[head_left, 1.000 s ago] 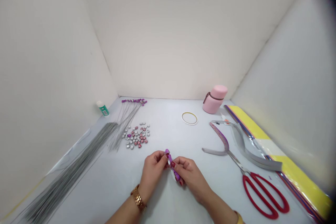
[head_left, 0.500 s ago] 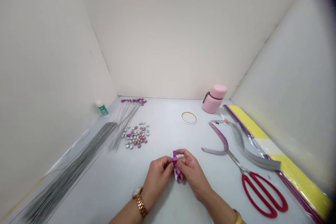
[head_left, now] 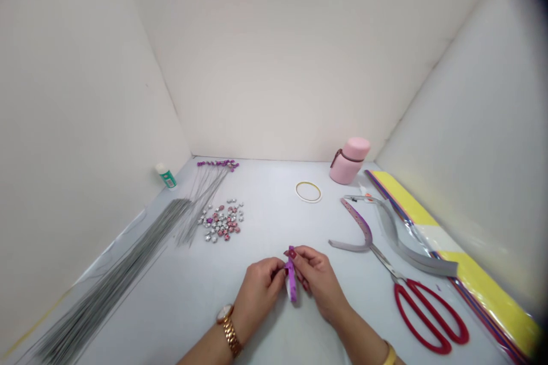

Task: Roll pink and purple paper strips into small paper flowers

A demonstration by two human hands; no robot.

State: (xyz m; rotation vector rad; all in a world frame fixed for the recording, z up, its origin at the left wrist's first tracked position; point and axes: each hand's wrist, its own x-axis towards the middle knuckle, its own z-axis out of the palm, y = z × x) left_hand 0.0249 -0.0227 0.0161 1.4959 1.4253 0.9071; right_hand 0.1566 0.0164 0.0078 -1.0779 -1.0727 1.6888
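A narrow purple paper strip (head_left: 292,285) is held between my two hands at the front middle of the table, its lower end hanging down. The thumb and fingertips of my left hand (head_left: 263,282) pinch it from the left, near its folded part. My right hand (head_left: 319,276) grips the upper part between thumb and fingers. Fingertips hide some of the fold. To the left lies a scatter of small folded paper stars (head_left: 222,225), silver, pink and one purple. Behind them are thin wires with purple stars (head_left: 218,164) on their ends.
A thick bundle of grey wires (head_left: 115,274) lies at left, by a glue stick (head_left: 166,175). A tape roll (head_left: 308,191) and pink flask (head_left: 350,161) stand farther back. At right are curled paper strips (head_left: 359,225), red-handled scissors (head_left: 428,313) and packs of coloured paper (head_left: 475,279).
The purple strip has turned; its loose end now hangs straighter. My right thumb has moved up to its top, while my left hand keeps its pinch.
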